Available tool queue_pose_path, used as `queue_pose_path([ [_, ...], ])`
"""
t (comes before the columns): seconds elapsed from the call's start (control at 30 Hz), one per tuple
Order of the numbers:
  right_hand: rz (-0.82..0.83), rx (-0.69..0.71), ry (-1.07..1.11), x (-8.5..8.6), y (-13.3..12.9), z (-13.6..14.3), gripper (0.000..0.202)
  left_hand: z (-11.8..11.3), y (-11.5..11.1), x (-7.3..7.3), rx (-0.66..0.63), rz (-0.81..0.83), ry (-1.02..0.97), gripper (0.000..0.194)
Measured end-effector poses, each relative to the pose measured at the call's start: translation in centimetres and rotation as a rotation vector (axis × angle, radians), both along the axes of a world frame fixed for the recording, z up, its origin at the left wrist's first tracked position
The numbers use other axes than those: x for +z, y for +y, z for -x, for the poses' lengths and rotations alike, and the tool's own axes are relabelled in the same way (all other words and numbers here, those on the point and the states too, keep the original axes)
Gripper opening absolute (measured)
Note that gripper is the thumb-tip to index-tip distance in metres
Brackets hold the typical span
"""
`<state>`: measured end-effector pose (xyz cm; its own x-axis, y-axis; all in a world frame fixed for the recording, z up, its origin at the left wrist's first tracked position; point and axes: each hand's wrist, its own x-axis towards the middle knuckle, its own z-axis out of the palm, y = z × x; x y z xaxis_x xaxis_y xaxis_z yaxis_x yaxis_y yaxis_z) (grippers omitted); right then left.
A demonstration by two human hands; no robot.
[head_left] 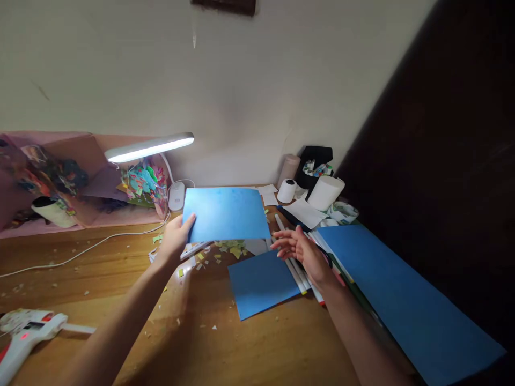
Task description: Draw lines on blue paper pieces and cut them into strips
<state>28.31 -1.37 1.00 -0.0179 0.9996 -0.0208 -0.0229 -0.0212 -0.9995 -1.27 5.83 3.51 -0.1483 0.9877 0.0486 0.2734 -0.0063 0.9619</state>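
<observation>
Apparently midway, the left hand (175, 238) grips one blue sheet (227, 214); the right hand (306, 254) curls loosely, empty; a nearer panel (261, 288) lies unheld.

The sheets (227, 214) are blue, the table (281, 348) brown.

The person's left hand (175, 240) grips a blue sheet (227, 214) by its left edge, thumb on its face, above the tabletop (193, 343). The right hand (306, 254), fingers spread and holding nothing, is near the sheet's lower right corner, above white sticks (296, 275) and a smaller blue piece (261, 287). A long blue panel (402, 295) lies along the tabletop's right edge; a white roll (325, 194) is near the back right corner. A lit lamp (153, 148) and a pink box (129, 216) stand by the back edge, left of the sheet. A glue gun (30, 338) lies toward the left edge, and paper scraps (235, 249) litter the wood.
</observation>
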Motion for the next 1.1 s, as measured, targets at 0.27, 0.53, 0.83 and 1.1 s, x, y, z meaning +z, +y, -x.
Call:
queue_pose_path([
  [0.27,0.004,0.001,-0.185,-1.9,0.7,0.6,0.035,-6.9,11.6,-0.3,0.013,0.125,-0.12,0.032],
  [0.53,0.075,-0.096,0.027,-2.1,1.1,0.5,0.055,-6.5,11.0,0.3,-0.149,0.036,-0.054,0.027],
  [0.83,0.278,-0.046,0.148,-2.2,0.5,0.0,0.039,-2.3,-0.9,-1.0,-0.252,0.076,-0.068,0.03],
  [1.1,-0.163,-0.233,-0.394,-4.0,6.1,1.8,0.035,2.0,-11.4,-4.7,-0.05,0.434,-0.3,0.057],
])
